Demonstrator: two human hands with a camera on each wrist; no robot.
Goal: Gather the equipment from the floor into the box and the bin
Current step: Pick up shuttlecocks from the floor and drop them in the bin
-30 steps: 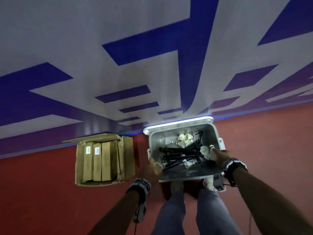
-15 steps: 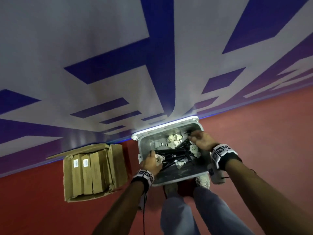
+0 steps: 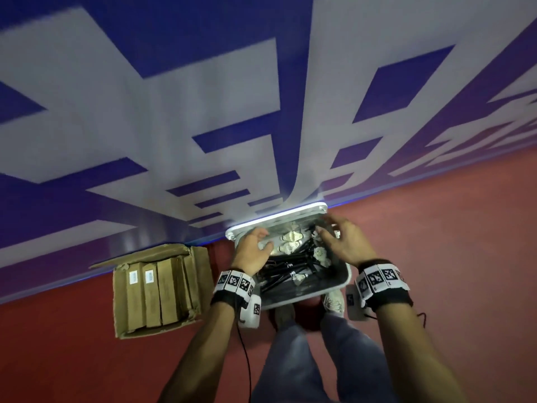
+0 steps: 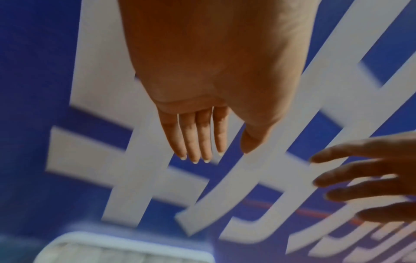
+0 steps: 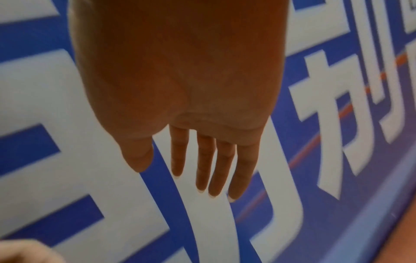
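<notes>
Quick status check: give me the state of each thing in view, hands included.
bin: lid off, holding shuttlecocks and black rackets.
shuttlecocks: lying loose in the bin.
cardboard box: flaps open, long brown cartons packed side by side.
left hand: over the bin, fingers straight, holding nothing.
right hand: over the bin, fingers spread, holding nothing.

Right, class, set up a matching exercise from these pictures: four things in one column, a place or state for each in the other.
Things:
1. shuttlecocks
2. cardboard box
3. left hand
4. right hand

Places or states:
A. open, over the bin's right side
B. lying in the grey bin
C. packed with long brown cartons
D. open, over the bin's left side

Pairs: 1-B, 2-C, 3-D, 4-A
</notes>
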